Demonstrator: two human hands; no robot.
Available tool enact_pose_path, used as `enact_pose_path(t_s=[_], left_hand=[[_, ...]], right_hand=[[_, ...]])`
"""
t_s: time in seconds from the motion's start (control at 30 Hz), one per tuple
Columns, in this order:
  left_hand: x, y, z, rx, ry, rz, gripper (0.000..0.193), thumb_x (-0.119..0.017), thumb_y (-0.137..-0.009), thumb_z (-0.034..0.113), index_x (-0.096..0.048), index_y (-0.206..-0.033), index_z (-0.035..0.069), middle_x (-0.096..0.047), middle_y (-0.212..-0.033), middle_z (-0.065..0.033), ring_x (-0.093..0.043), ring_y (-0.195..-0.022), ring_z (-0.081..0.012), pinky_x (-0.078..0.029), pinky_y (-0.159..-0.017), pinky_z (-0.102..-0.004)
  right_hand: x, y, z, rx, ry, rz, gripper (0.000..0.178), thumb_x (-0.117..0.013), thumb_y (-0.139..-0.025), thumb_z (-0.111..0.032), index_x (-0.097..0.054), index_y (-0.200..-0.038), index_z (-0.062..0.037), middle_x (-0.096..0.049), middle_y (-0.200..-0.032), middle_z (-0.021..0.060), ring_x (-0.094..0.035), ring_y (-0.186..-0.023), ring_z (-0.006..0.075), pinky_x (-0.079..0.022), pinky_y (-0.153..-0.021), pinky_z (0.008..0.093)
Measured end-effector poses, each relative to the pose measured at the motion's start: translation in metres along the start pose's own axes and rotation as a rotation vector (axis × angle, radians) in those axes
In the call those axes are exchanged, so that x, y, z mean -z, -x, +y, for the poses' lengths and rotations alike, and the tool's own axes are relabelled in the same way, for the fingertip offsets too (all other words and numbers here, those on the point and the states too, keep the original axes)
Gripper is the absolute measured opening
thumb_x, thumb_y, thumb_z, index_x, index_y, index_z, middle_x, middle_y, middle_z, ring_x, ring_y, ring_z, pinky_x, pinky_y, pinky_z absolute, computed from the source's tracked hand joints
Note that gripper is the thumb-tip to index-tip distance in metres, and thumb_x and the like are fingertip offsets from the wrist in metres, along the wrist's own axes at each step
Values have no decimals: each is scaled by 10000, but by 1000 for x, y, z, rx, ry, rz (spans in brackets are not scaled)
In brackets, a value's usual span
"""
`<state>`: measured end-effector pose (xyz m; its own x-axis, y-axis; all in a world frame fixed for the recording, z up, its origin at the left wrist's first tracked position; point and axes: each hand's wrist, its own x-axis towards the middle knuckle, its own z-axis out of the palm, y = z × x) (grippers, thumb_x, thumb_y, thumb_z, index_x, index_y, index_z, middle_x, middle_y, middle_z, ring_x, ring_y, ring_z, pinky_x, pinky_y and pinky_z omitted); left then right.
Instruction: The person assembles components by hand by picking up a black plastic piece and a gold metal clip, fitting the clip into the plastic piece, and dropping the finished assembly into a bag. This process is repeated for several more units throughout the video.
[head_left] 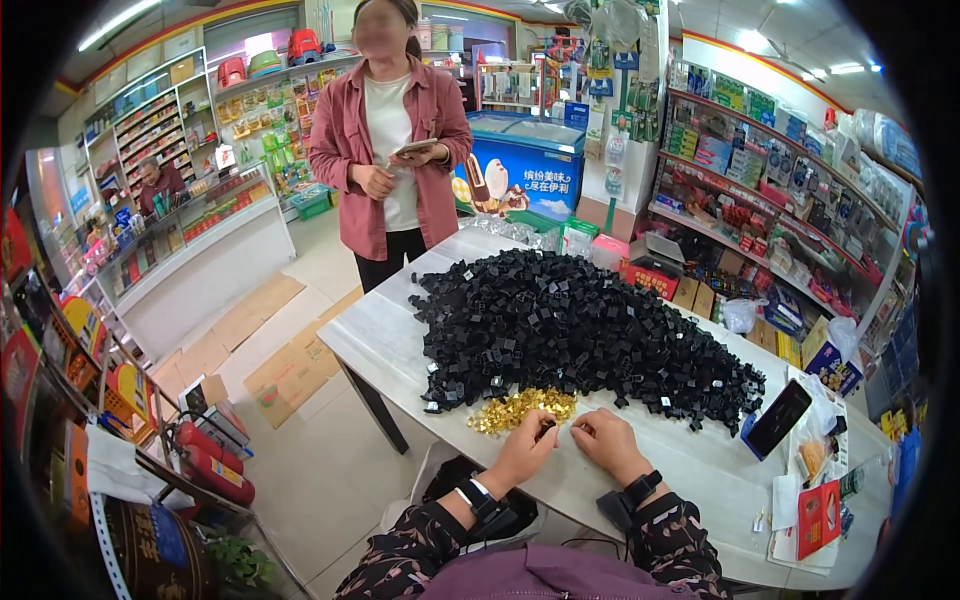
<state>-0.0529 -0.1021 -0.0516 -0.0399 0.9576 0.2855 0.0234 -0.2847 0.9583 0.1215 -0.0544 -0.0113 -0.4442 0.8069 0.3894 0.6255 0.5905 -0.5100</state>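
Observation:
A big heap of small black plastic pieces (560,325) covers much of the white table (385,345). At its near edge lies a small pile of shiny gold metal pieces (510,410). My left hand (522,450) is just in front of the gold pile, its fingers closed on a small black plastic piece (545,430). Close beside it on the right, my right hand (608,445) has its fingertips pinched together above the tabletop. Whatever those fingertips hold, if anything, is too small to make out. A small gap separates the two hands.
A phone (778,420) stands propped at the table's right, beside a red box (818,520) and plastic bags. Across the table a person in a pink shirt (345,150) stands holding a tablet-like object. Behind are a blue freezer (525,160) and stocked shelves (770,180).

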Motion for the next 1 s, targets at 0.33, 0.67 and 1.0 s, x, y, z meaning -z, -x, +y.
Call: enact_pose_path(t_s=[0.33,0.67,1.0], left_hand=[[3,4,14,33,-119,-52,232,-543,-910,175,-529,-1104,48,-618,-805,-17,-550,-674,-60,-450,-571,-227],[3,2,25,-66,-312,-86,251,-541,-874,140,-551,-1107,48,-638,-870,-112,-610,-742,-217,-475,-671,-306],[3,5,23,-116,-347,-134,260,-545,-858,134,-548,-1104,47,-621,-957,-164,-614,-840,-302,-477,-712,-347]], right_hand=[[10,5,2,-95,-131,-43,137,-647,-746,-155,-665,-837,-54,-621,-763,103,-621,-661,211,-496,-607,310],[0,7,-10,-378,-1026,-133,112,-609,-828,-76,-608,-929,-28,-601,-807,5,-572,-715,83,-466,-639,221],[4,9,-14,-462,-1119,-262,161,-607,-855,-128,-580,-993,-50,-604,-815,-12,-554,-691,48,-438,-604,190]])
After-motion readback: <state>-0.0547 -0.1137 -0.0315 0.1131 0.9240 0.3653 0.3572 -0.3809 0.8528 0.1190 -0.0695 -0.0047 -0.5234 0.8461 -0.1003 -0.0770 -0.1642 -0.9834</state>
